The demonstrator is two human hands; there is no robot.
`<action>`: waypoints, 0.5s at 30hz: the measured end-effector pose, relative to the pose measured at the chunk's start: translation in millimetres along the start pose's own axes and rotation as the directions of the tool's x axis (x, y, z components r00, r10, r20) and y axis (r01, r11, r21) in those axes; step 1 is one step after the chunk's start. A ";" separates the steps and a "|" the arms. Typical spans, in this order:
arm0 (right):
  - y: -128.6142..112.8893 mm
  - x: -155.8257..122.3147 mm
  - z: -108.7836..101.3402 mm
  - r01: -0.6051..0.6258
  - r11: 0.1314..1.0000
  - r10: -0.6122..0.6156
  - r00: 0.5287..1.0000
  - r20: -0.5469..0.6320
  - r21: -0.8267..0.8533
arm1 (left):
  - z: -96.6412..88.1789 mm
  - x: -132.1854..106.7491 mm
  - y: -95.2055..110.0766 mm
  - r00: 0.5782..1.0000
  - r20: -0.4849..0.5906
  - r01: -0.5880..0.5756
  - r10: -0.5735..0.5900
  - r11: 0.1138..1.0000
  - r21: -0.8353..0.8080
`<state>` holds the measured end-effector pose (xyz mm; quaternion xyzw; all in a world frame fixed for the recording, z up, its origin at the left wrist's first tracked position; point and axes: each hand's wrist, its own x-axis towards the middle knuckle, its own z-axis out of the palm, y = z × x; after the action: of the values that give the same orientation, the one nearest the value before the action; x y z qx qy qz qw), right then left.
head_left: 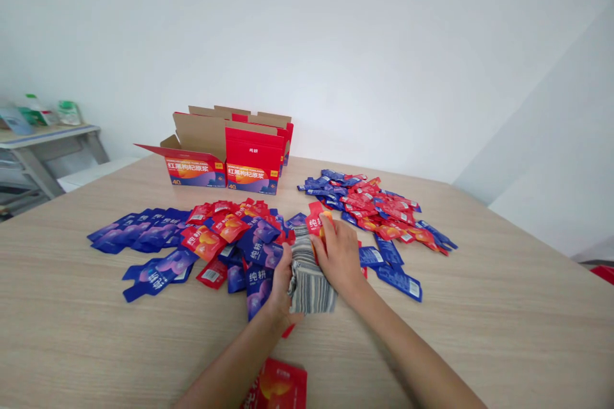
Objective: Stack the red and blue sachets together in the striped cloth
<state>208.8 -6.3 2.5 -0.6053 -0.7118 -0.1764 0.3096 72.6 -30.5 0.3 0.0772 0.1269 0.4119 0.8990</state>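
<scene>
My left hand (282, 287) is closed around the left side of a thick stack of sachets (313, 291). Seen edge-on, the stack shows narrow grey, white and dark stripes. My right hand (341, 254) has its thumb and fingers closed on a red sachet (314, 220) with white lettering, at the stack's upper right. Just left of my left hand, blue sachets (259, 252) and red sachets (205, 241) lie loosely overlapped. Where the fingers wrap behind the stack they are hidden.
Open red cartons (254, 160) stand in rows at the back left of the wooden table (480, 307). A mixed pile of red and blue sachets (364, 201) lies back right. A red packet (281, 386) is at the front edge. A side table (48, 134) holds bottles.
</scene>
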 end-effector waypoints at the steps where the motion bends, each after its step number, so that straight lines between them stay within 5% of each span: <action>1: -1.3 -1.3 1.8 0.023 1.000 -0.023 0.999 -0.031 0.007 | -2.1 2.1 0.3 1.000 -0.008 -0.009 0.009 1.000 -0.013; 5: 0.2 -2.0 0.5 0.035 0.978 -0.010 0.993 -0.117 0.208 | -7.6 5.5 -2.1 1.000 -0.029 -0.007 0.008 1.000 0.004; 10: -9.2 -6.3 -7.8 -0.074 0.906 0.096 0.995 -0.033 0.416 | -5.8 2.7 -7.3 0.999 -0.031 -0.011 0.011 1.000 -0.006; 15: -31.7 -21.6 -2.8 0.161 0.866 -0.254 0.957 0.139 0.474 | -2.8 0.9 7.4 0.988 -0.116 -0.108 0.097 0.990 -0.086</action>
<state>180.3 -30.8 -5.6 -0.4493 -0.8214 0.0244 0.3505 67.0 -24.9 -0.7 0.0191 0.1538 0.4666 0.8708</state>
